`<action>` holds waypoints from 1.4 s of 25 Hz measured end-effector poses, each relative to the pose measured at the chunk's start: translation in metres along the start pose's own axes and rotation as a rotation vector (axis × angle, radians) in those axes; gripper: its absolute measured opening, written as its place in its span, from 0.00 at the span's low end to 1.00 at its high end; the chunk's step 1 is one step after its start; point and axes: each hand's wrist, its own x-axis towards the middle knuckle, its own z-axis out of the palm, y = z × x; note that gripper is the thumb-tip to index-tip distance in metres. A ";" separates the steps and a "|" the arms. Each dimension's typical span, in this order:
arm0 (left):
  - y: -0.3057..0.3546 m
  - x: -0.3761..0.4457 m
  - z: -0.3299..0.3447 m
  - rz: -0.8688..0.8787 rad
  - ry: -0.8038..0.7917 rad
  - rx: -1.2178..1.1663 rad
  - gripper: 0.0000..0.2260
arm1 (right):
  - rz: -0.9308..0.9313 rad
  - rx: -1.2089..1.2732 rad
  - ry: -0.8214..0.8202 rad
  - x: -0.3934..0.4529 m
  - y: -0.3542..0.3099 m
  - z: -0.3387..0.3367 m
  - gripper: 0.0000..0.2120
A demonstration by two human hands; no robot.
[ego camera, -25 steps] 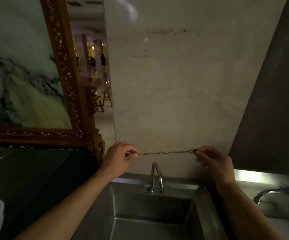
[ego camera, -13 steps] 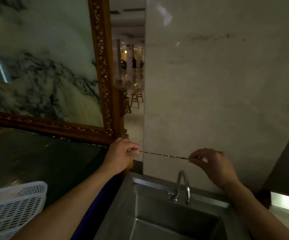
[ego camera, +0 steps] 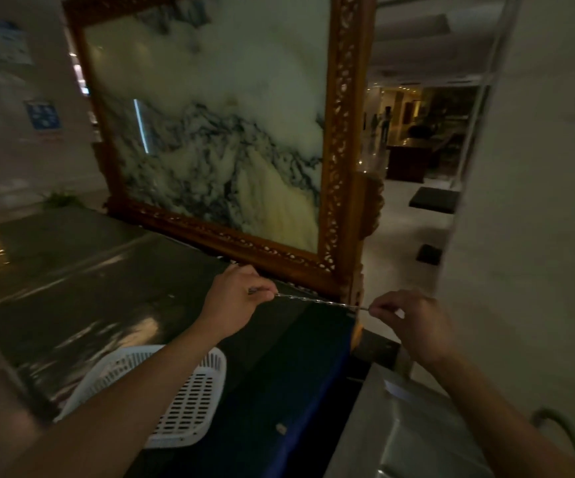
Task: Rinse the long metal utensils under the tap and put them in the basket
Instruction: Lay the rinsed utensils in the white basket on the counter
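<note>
The left hand (ego camera: 236,298) pinches one end of the utensil (ego camera: 317,300) between curled fingers and thumb, and the right hand (ego camera: 413,322) pinches the other end the same way. The utensil hangs in the air between the two grips, its long axis running nearly level from left to right, dipping slightly toward the right grip. It is a thin, dull silver rod with a twisted look along its shaft; its ends are hidden inside the fingers.

The basket (ego camera: 189,405), white and slotted, lies below and nearer to the body than the left grip, on the dark table (ego camera: 89,298), partly under the left forearm. The left hand is the closer one to it, so the drop likely falls to that hand. The tap (ego camera: 561,432) is below and right of the right grip.
</note>
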 end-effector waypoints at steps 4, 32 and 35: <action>-0.076 0.001 -0.037 -0.111 -0.022 0.112 0.05 | -0.079 0.038 -0.079 0.047 -0.049 0.064 0.04; -0.426 -0.147 0.008 -0.583 -0.760 0.491 0.09 | -0.173 -0.216 -1.038 0.025 -0.202 0.464 0.07; -0.444 -0.157 0.028 -0.546 -0.819 0.414 0.12 | -0.172 -0.283 -1.119 0.014 -0.205 0.480 0.08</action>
